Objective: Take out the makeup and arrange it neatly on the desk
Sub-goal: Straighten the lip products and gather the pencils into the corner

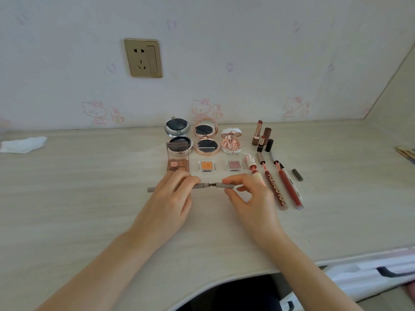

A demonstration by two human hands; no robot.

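A grey brow pencil [201, 186] with a spiral brush end lies level just above the desk [89, 198]. My left hand [170, 198] grips its body. My right hand [249, 194] pinches its grey cap [228, 186], which sits a little off the brush. Behind them makeup stands in rows: three open compacts [206, 140], an open eyeshadow palette [178, 161], two single shadow pans [207, 166], two open lipsticks [258, 132] and several opened lip glosses [289, 187].
A crumpled white tissue [22, 144] lies at the far left. A small dark cap [297, 175] rests right of the glosses. Brush handles [406, 153] poke in at the right edge. A wall socket [143, 58] is above the desk.
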